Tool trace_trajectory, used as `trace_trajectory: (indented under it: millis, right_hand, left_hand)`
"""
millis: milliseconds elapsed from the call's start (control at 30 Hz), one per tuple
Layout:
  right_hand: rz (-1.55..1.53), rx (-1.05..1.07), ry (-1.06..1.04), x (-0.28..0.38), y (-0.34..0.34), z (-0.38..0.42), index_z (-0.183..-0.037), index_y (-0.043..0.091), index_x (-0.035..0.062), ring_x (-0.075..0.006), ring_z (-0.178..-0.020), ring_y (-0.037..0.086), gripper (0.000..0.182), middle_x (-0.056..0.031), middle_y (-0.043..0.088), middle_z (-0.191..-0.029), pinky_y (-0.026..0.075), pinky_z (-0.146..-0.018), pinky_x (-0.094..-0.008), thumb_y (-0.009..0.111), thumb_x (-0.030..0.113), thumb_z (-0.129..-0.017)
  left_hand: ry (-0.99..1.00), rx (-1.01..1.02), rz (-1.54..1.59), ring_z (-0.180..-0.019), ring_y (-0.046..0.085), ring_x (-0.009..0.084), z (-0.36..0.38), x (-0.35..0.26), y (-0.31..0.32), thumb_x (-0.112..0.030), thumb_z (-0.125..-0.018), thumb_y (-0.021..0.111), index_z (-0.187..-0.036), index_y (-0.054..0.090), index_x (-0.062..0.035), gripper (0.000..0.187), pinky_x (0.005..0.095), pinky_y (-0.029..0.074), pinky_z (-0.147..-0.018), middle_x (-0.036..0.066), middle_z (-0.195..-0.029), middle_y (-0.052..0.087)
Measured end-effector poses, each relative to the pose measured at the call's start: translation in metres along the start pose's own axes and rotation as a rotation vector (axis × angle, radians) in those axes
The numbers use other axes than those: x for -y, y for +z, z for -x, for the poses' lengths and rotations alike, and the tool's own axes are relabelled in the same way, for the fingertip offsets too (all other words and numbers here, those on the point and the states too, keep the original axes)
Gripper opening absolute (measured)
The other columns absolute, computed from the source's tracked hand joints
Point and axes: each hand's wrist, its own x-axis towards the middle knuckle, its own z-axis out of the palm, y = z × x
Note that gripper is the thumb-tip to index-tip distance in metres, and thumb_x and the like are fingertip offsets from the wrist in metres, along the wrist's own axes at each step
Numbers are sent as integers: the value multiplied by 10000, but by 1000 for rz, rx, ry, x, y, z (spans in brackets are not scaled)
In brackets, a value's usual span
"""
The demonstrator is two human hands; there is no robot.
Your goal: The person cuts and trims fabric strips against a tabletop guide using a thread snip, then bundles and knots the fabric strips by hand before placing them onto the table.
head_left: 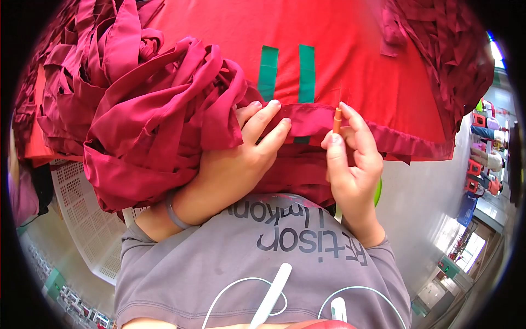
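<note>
A slim orange-brown stick-like tool stands upright between the thumb and fingers of my right hand. Its thin tip points away from me, over a dark red fabric strip. My left hand lies on the strip's left part, its fingers stretched out and apart; its thumb is hidden. Under the strip is a bright red cloth-covered surface. Two green tape strips, one on the left and one on the right, run beyond it. A tangled heap of dark red fabric strips covers my left forearm partly.
More dark red strips hang over the right side of the surface. A white perforated basket stands at lower left. Far right, several people sit near red stools. White cords hang before my grey shirt.
</note>
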Motion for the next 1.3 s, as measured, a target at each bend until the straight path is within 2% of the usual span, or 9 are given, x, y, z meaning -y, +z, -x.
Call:
trace_trajectory:
  millis: [200, 333, 433, 567, 767, 933, 1067, 1200, 1300]
  right_hand:
    - [-326, -73, 1, -3, -27, -7, -1147, 504, -28, -41, -839, 410, 282, -22, 493, -972, 342, -775, -169, 421, 17, -882]
    - [-103, -150, 32, -23, -40, -26, -832, 529, 44, 21, -548, 270, 106, 104, 358, -622, 195, -483, -164, 634, 52, -842]
    - [113, -262, -84, -39, -54, -49, -794, 515, 48, 8, -564, 276, 136, 95, 361, -637, 218, -494, -168, 617, 97, -871]
    - [181, -107, -140, -59, -62, -85, -963, 569, 15, -25, -652, 371, 150, 66, 418, -711, 322, -573, -182, 608, 132, -877]
    - [424, 96, -187, -54, -53, -99, -1222, 523, 34, -114, -806, 496, 376, -47, 530, -968, 421, -651, -225, 598, 141, -869]
    - [520, 92, -173, -51, -49, -92, -1224, 521, 33, -182, -917, 537, 386, -96, 536, -1114, 442, -719, -287, 589, 176, -872]
    - [564, 102, -324, -39, -38, -85, -1186, 548, 28, -159, -927, 545, 348, -76, 572, -1071, 437, -702, -273, 590, 158, -866]
    - [563, 158, -273, -9, -23, -71, -1205, 535, 17, -167, -984, 542, 364, -104, 577, -1080, 457, -751, -280, 574, 145, -866]
    - [545, 134, -379, -4, -19, -70, -1184, 555, 46, -134, -894, 549, 340, -53, 586, -1084, 429, -658, -252, 594, 157, -865]
  left_hand:
    - [426, -170, 334, -646, 531, 212, 10, 8, -18, -96, -643, 657, -880, 637, -22, 249, 334, 449, -580, 60, -778, 547]
    - [527, -293, 326, -533, 439, 119, 29, 8, -69, -165, -476, 612, -771, 613, -34, 323, 224, 324, -447, 12, -691, 475]
    - [352, -877, 314, -583, 432, 135, 48, 0, -71, -244, -675, 625, -788, 643, -112, 175, 284, 346, -509, -20, -690, 462]
    - [376, -282, 199, -667, 543, 174, 69, -1, -91, -316, -852, 486, -855, 660, -115, 266, 411, 399, -811, 18, -811, 582]
    - [-228, -914, 136, -664, 525, 212, 143, 49, -65, -110, -889, 395, -821, 597, -34, 226, 294, 416, -653, 69, -768, 584]
    - [-1459, -1410, 1115, -947, 523, 217, 233, 116, 32, -370, -894, 454, -1032, 555, -33, 378, 329, 394, -812, 99, -1036, 576]
    - [-1243, -1393, 2469, -1222, 409, 313, 220, 142, 32, -571, -825, 448, -1333, 375, -25, 750, 427, 276, -1038, 143, -1368, 421]
    - [-859, -1397, 2271, -1231, 402, 313, 216, 178, 21, -613, -809, 429, -1326, 371, -20, 789, 453, 247, -1066, 142, -1369, 409]
    - [-1222, -1519, 2044, -1289, 329, 337, 225, 192, -1, -586, -824, 452, -1345, 350, -72, 739, 491, 203, -1083, 97, -1352, 427]
